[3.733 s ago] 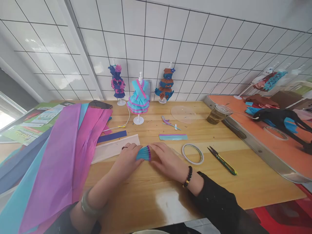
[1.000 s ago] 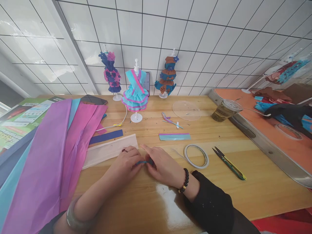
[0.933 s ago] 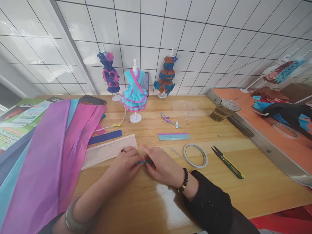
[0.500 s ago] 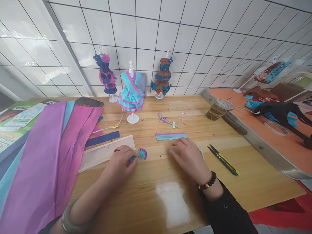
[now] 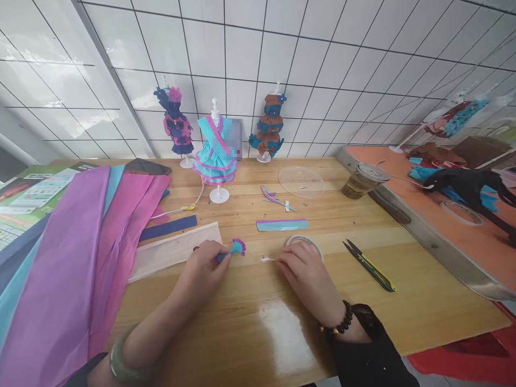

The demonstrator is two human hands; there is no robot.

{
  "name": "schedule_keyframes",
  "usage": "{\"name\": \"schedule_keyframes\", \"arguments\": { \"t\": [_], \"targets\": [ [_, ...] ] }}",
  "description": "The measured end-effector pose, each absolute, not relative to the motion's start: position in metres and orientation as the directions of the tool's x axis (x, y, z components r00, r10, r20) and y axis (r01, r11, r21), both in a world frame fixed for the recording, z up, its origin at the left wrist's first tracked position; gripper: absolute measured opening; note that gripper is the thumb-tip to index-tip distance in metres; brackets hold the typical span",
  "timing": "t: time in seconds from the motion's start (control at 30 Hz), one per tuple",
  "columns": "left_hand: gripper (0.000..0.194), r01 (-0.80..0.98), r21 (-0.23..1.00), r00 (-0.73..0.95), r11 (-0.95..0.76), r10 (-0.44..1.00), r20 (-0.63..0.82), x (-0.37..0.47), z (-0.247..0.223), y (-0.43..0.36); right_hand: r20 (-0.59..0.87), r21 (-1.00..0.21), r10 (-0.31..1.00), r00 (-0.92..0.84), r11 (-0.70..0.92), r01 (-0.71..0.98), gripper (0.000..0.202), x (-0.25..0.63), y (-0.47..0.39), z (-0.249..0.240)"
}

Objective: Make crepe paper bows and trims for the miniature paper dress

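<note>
My left hand (image 5: 205, 264) is closed in a pinch round the middle of a small pleated paper bow (image 5: 238, 247), turquoise with purple edges. One fanned end sticks out to the right of the fingers; the other shows partly beneath them. My right hand (image 5: 303, 269) is pinched on a thin white strip (image 5: 267, 259), whose free end points left toward the bow. Behind that hand, a roll of tape (image 5: 299, 238) lies flat, partly covered by the fingers. Farther back lies a turquoise paper strip (image 5: 282, 225) with a purple edge.
Yellow-handled thread snips (image 5: 373, 269) lie at right. Sheets of purple and pink crepe paper (image 5: 60, 258) fill the left side, beside a cream strip (image 5: 173, 255). At the back stand a turquoise paper dress (image 5: 215, 156) on a stand, two other dressed stands and a cup (image 5: 363, 180).
My right hand has drawn back slightly to the left and now pinches a thin white strip, leaving the tape roll more visible. The bow in my left hand has risen slightly.
</note>
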State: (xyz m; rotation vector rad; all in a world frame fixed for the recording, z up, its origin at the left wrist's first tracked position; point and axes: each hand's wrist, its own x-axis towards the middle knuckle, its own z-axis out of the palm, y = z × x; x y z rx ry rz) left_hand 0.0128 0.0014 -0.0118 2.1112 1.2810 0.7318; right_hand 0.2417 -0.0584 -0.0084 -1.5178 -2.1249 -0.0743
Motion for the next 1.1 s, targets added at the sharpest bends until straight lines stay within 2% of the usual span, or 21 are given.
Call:
{"name": "schedule_keyframes", "arguments": {
  "t": [0.07, 0.17, 0.37, 0.5, 0.7, 0.8, 1.0, 1.1],
  "targets": [
    [0.015, 0.59, 0.755, 0.325, -0.286, 0.94, 0.102, 0.018, -0.011, -0.002, 0.476, -0.29, 0.839, -0.264, 0.433, 0.854, 0.014, 0.232, -0.06, -0.007],
    [0.017, 0.546, 0.816, 0.282, -0.189, 0.959, 0.032, 0.025, -0.01, -0.006, 0.453, -0.362, 0.836, -0.309, 0.489, 0.794, 0.011, 0.219, -0.063, -0.006],
    [0.018, 0.476, 0.865, 0.315, -0.16, 0.949, 0.001, 0.031, -0.007, -0.014, 0.408, -0.448, 0.85, -0.333, 0.504, 0.738, 0.012, 0.209, -0.064, -0.006],
    [0.018, 0.411, 0.904, 0.325, -0.117, 0.945, -0.026, 0.032, -0.003, -0.016, 0.397, -0.46, 0.853, -0.338, 0.503, 0.731, 0.014, 0.207, -0.064, -0.005],
    [0.018, 0.169, 0.98, 0.411, 0.102, 0.897, -0.164, 0.033, -0.002, -0.013, 0.381, -0.45, 0.858, -0.344, 0.497, 0.742, 0.014, 0.206, -0.064, -0.007],
    [0.017, 0.167, 0.985, 0.436, 0.049, 0.892, -0.118, 0.034, -0.004, -0.013, 0.383, -0.456, 0.856, -0.346, 0.501, 0.735, 0.014, 0.206, -0.063, -0.007],
    [0.014, 0.382, 0.894, 0.424, -0.235, 0.904, 0.056, 0.033, -0.005, -0.017, 0.403, -0.419, 0.848, -0.345, 0.505, 0.754, 0.014, 0.206, -0.064, -0.011],
    [0.014, 0.409, 0.868, 0.445, -0.282, 0.892, 0.08, 0.031, -0.006, -0.017, 0.386, -0.408, 0.856, -0.344, 0.493, 0.768, 0.015, 0.207, -0.064, -0.013]
  ]
}}
